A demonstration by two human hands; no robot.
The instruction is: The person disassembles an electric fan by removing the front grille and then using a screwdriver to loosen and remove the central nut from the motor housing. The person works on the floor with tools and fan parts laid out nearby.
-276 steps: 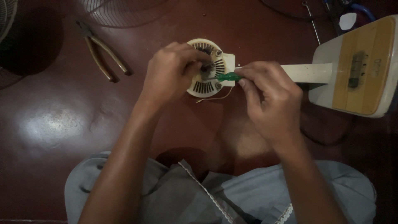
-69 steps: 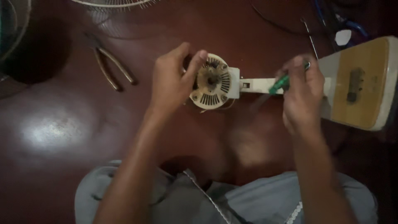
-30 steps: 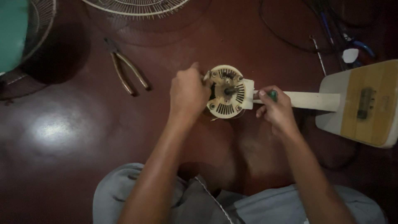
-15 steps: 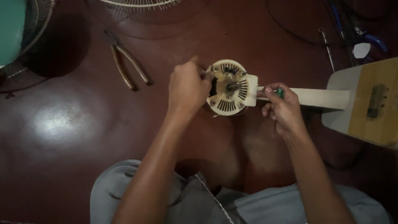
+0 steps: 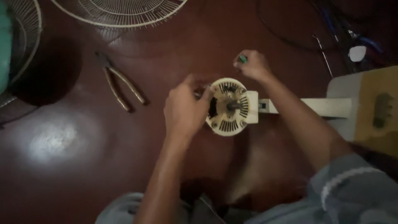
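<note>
Now the left hand [image 5: 182, 110] grips the cream fan motor housing [image 5: 229, 106] mid-frame, fingers curled on its rim. Right hand [image 5: 253, 66], just above, closes round a green-handled screwdriver [image 5: 242, 59]. Best brace that housing firmly.

1. We see the motor [image 5: 229, 106], round and cream, lying on the dark red floor [image 5: 62, 174].
2. Our left hand [image 5: 183, 110] grips the motor's left edge.
3. Our right hand [image 5: 253, 65] is just above the motor, closed on a green screwdriver [image 5: 242, 59], clear of the housing.
4. Right of the motor runs the pole [image 5: 315, 107], joining the base [image 5: 369, 110].
5. Left of the motor, well apart, lie pliers [image 5: 120, 85].
6. Above the motor, at the top edge, lies a wire grille [image 5: 120, 10].
</note>
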